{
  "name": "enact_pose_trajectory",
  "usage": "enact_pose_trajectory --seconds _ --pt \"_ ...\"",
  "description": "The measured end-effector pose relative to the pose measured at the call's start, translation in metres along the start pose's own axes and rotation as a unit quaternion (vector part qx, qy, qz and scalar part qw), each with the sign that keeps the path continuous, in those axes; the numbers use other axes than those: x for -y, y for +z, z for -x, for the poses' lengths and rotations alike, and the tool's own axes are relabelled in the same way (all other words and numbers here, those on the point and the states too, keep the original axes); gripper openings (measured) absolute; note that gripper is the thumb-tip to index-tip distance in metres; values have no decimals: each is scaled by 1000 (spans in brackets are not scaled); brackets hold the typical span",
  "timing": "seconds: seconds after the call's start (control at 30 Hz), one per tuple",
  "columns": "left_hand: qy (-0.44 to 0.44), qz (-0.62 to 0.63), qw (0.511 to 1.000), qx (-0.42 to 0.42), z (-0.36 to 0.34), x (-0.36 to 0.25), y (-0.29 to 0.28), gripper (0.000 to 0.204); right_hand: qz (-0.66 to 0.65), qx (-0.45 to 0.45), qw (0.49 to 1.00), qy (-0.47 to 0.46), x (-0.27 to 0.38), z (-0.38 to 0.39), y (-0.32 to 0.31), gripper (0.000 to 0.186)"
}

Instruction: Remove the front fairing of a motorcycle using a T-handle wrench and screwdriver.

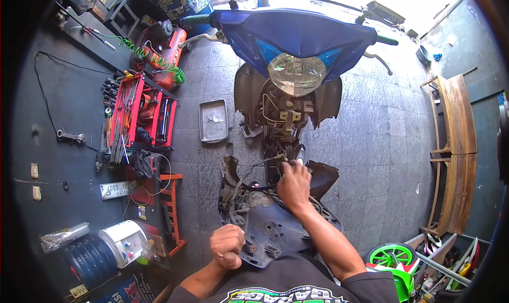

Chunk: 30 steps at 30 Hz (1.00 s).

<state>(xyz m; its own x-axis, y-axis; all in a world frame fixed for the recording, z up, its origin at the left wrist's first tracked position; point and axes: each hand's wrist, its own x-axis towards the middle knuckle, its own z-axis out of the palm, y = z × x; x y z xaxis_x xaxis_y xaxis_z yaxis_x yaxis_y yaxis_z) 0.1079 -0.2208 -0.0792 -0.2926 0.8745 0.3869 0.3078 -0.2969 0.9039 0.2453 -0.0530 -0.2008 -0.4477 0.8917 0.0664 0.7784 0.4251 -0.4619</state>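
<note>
A dark motorcycle fairing panel (275, 223), its inner side turned up, lies across my lap, with wires and brackets along its edges. My left hand (228, 246) is closed on the panel's near left edge. Past the panel's far rim, my right hand (295, 184) is curled with its fingertips beside a cable (270, 159); what the fingers hold is hidden. Directly ahead stands the motorcycle, with its blue handlebar cowl (297, 33) and round-edged headlight (297, 74). Below the headlight its front frame (286, 117) is bare, between two dark side panels.
A grey metal tray (213, 121) with small parts sits on the tiled floor to the left. Beyond it are a red tool rack (143, 109) and an orange air compressor (170, 56). A wooden bench (461, 144) stands right; a green-wheeled toy bike (392, 258) is near right.
</note>
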Motion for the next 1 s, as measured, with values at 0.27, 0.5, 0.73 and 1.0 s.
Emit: enact_pose_trajectory --seconds 0.27,0.5,0.73,1.0 --pt "4 5 1000 7 10 -6 7 68 -452 255 793 318 35 -6 93 30" --pt "4 4 1000 11 15 -10 7 69 -678 -118 584 430 16 -21 99 39" --pt "20 9 1000 19 18 -8 8 67 -628 -152 650 401 -3 -15 67 54" --pt "15 34 999 7 21 -7 9 63 -472 -41 827 302 -16 -29 40 48"
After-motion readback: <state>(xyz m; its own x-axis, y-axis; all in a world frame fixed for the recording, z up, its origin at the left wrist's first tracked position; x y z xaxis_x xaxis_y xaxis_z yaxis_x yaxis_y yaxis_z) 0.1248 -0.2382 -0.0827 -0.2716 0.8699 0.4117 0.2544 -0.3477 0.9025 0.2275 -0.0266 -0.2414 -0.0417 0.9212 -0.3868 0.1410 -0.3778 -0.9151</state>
